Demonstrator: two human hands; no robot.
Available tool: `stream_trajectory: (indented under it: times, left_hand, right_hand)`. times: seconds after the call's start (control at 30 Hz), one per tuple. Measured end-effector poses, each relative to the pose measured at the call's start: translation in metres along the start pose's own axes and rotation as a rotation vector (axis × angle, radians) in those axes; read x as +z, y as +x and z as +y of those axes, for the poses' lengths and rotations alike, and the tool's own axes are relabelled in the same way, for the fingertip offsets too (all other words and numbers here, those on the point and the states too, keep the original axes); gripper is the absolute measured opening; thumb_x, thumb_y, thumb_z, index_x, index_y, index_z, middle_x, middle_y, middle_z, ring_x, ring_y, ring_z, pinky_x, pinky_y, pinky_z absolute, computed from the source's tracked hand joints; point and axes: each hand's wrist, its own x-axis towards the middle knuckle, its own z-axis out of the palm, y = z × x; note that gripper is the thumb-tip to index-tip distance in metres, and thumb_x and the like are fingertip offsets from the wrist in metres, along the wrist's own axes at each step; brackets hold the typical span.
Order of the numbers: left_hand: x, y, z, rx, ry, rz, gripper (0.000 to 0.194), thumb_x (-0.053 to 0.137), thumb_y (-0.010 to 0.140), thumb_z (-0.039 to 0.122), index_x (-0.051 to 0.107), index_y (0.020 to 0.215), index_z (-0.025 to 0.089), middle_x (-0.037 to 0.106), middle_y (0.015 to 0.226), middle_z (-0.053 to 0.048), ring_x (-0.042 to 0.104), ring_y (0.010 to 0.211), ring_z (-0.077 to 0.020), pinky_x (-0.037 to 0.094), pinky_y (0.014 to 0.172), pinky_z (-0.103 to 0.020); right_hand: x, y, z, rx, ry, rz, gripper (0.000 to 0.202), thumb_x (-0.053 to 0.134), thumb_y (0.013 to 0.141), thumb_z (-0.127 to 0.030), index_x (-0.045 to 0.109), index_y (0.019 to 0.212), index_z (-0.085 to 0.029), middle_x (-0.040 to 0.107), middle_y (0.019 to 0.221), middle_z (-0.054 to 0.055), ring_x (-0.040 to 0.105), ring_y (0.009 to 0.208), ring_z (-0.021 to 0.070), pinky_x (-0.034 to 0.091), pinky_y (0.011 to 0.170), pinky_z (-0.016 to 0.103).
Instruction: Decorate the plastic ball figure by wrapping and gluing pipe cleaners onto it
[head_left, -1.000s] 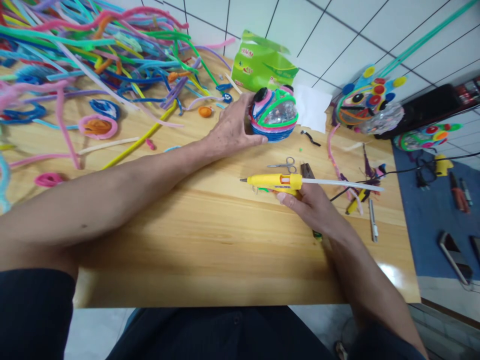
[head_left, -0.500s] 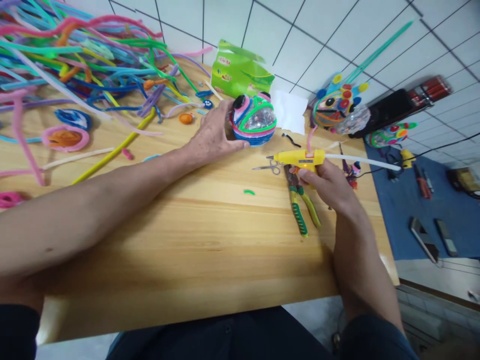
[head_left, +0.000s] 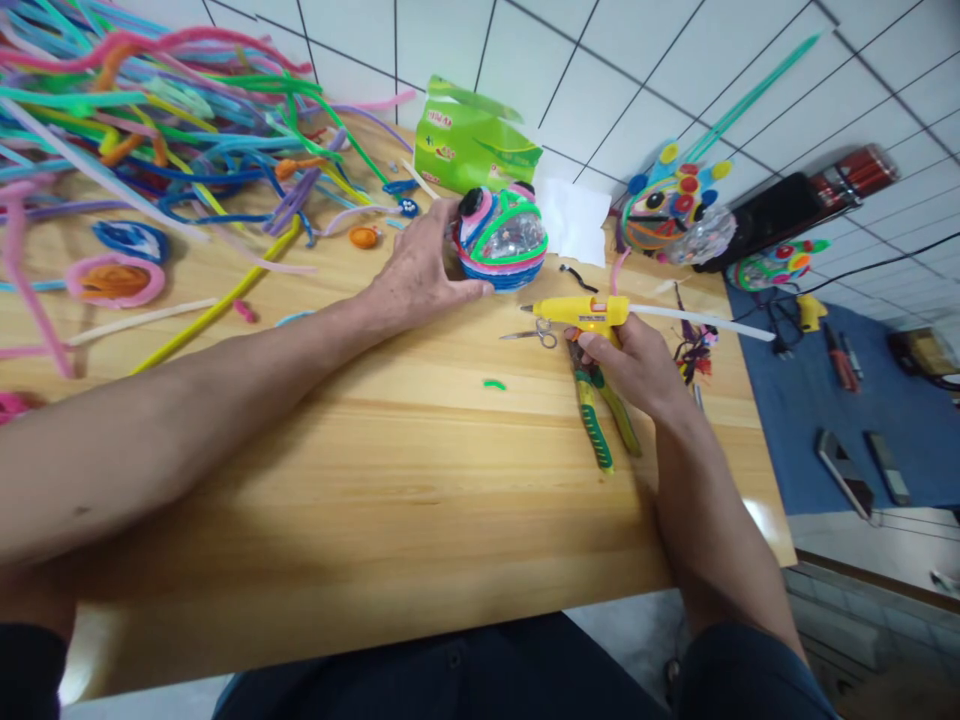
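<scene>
My left hand [head_left: 429,262] grips the left side of a round craft figure [head_left: 504,240] wrapped in pink, green and blue strips, with black-and-pink knobs on top. In my right hand [head_left: 630,358] is a yellow glue gun [head_left: 576,312], its nozzle pointing left below the figure and a white glue stick [head_left: 694,318] coming out of its back. Small scissors [head_left: 541,334] lie under the nozzle. Green-handled pliers [head_left: 596,425] rest on the wooden table [head_left: 375,520], partly behind my right hand. A short green piece [head_left: 494,384] lies left of them.
Colourful pipe cleaners [head_left: 187,130] are heaped at the back left. Behind the figure are a green packet [head_left: 472,140] and white paper [head_left: 576,222]. Another decorated figure [head_left: 664,215] and a dark bottle [head_left: 780,215] stand back right. Phones lie on a blue mat [head_left: 810,390].
The glue gun has moved slightly left, towards the figure, in my right hand. My left hand stays on the figure. The whole view has shifted a little.
</scene>
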Motion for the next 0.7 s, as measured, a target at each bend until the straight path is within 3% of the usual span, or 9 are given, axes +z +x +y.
stream_trajectory:
  times: [0.3, 0.47, 0.6, 0.7]
  left_hand:
    - [0.0, -0.001, -0.003, -0.004, 0.048, 0.0, 0.09, 0.095, 0.084, 0.069, 0.054, 0.158, 0.039, 0.068, 0.162, -0.009, 0.065, 0.154, -0.0426, 0.052, 0.131, -0.068]
    - [-0.001, 0.0, 0.001, -0.015, 0.07, -0.018, 0.101, 0.095, 0.081, 0.079, 0.052, 0.158, 0.03, 0.07, 0.156, -0.014, 0.063, 0.155, -0.0458, 0.051, 0.131, -0.072]
    - [-0.005, 0.001, 0.011, -0.06, 0.084, -0.047, 0.098, 0.091, 0.083, 0.081, 0.051, 0.157, 0.032, 0.068, 0.161, -0.012, 0.062, 0.156, -0.0424, 0.049, 0.132, -0.07]
    - [-0.008, 0.001, 0.017, -0.085, 0.086, -0.083, 0.092, 0.084, 0.089, 0.079, 0.048, 0.159, 0.032, 0.064, 0.166, -0.01, 0.06, 0.159, -0.0389, 0.048, 0.132, -0.068]
  right_hand:
    - [0.002, 0.003, 0.004, 0.004, 0.007, -0.023, 0.029, 0.073, 0.101, -0.056, 0.078, 0.105, -0.027, 0.08, 0.087, 0.005, 0.073, 0.08, 0.0293, 0.061, 0.079, 0.046]
    - [-0.024, -0.006, -0.006, -0.016, 0.078, -0.008, 0.032, 0.077, 0.099, -0.057, 0.08, 0.106, -0.026, 0.083, 0.099, 0.008, 0.076, 0.087, 0.0281, 0.063, 0.079, 0.043]
    - [-0.049, -0.02, -0.007, -0.023, 0.194, -0.143, 0.043, 0.087, 0.091, -0.066, 0.082, 0.104, -0.026, 0.083, 0.099, 0.008, 0.077, 0.092, 0.0284, 0.064, 0.078, 0.041]
    - [-0.056, -0.027, -0.004, -0.023, 0.248, -0.216, 0.046, 0.091, 0.087, -0.069, 0.082, 0.101, -0.026, 0.083, 0.097, 0.007, 0.076, 0.09, 0.0274, 0.064, 0.076, 0.04]
